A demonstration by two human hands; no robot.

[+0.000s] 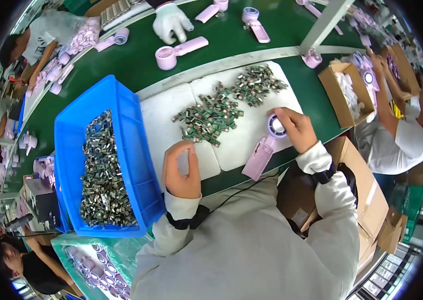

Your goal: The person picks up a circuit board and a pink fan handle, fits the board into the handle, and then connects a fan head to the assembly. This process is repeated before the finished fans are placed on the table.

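Note:
My right hand grips the round head of a pink handheld fan at the table's near edge. The fan's flat handle points down toward me, and its ring-shaped head partly shows beside my thumb. My left hand is over the white foam sheet, with thumb and index fingertips brought together in a pinch. Whatever may be between those fingertips is too small to tell. Just beyond it lies a pile of small green circuit boards, and a second pile of circuit boards is farther right.
A deep blue bin of circuit boards stands at my left. White foam sheets cover the table before me. Across a rail, a co-worker's gloved hand hovers near a pink fan on the green belt. Cardboard box at right.

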